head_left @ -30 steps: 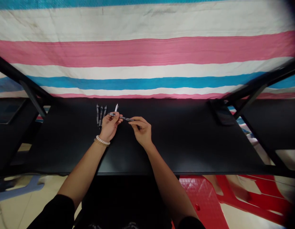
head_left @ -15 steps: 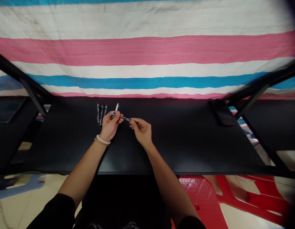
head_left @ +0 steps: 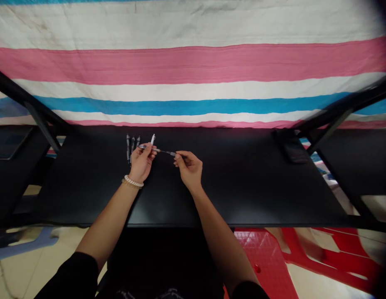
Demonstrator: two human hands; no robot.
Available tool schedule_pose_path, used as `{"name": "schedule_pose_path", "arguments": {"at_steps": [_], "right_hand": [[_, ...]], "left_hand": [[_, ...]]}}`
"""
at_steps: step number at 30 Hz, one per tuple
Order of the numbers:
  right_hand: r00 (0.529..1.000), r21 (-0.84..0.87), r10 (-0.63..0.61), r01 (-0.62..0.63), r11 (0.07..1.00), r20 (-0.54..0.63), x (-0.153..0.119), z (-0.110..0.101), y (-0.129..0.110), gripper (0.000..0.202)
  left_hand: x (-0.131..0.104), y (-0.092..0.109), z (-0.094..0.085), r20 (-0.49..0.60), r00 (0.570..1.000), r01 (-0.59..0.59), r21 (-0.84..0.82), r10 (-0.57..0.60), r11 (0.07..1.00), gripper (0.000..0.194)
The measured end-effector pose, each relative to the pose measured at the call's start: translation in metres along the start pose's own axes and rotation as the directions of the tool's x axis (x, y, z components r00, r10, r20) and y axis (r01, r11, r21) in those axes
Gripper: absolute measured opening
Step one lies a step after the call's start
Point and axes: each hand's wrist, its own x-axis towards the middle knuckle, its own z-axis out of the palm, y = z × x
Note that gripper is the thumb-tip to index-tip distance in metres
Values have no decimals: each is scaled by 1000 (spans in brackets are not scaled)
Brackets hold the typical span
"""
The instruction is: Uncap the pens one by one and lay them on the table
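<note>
The black tabletop (head_left: 242, 182) runs from a striped sheet (head_left: 193, 66) at its far edge to a near edge just in front of the person's body. Wide room lies between the hands and the dark flat object (head_left: 295, 150) by the right end; on the left, a group of dark pens (head_left: 128, 145) sits close beside the left hand (head_left: 141, 162). A red stool (head_left: 264, 257) shows below the near edge.

The left hand covers the lower parts of some of those pens and of a white pen (head_left: 153, 138) just beyond it. The dark flat object blends into the black around it, so what it is cannot be told.

Between the hands, a pen lies in two parts. The left hand pinches the pen barrel (head_left: 156, 150), whose rear end shows past the thumb. The right hand (head_left: 190, 169) grips the grip section (head_left: 172, 153) between thumb and fingers, its outer end hidden. A thin dark length, too small to make out clearly, spans the gap.
</note>
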Motion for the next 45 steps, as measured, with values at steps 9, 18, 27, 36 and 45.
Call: {"name": "schedule_pose_path", "arguments": {"at_steps": [9,18,27,36,45], "right_hand": [[996,-44,-29,33,998,86,-4,2,2,26],[989,-105,-50,66,992,142,-3,-1,5,33],[982,-115,-34,56,992,184,-3,-3,9,34],[976,-155,27,7,988,215,-3,-6,3,40],[962,-163,16,30,986,274,-2,-6,5,39]], "left_hand": [[-9,-9,7,92,994,62,42,-66,997,31],[-7,-5,4,98,995,17,27,-20,999,31],[-7,-3,5,87,996,9,46,-13,999,28],[-7,-2,5,95,995,7,62,-13,998,28],[-7,-4,5,122,992,-48,106,35,993,32]]}}
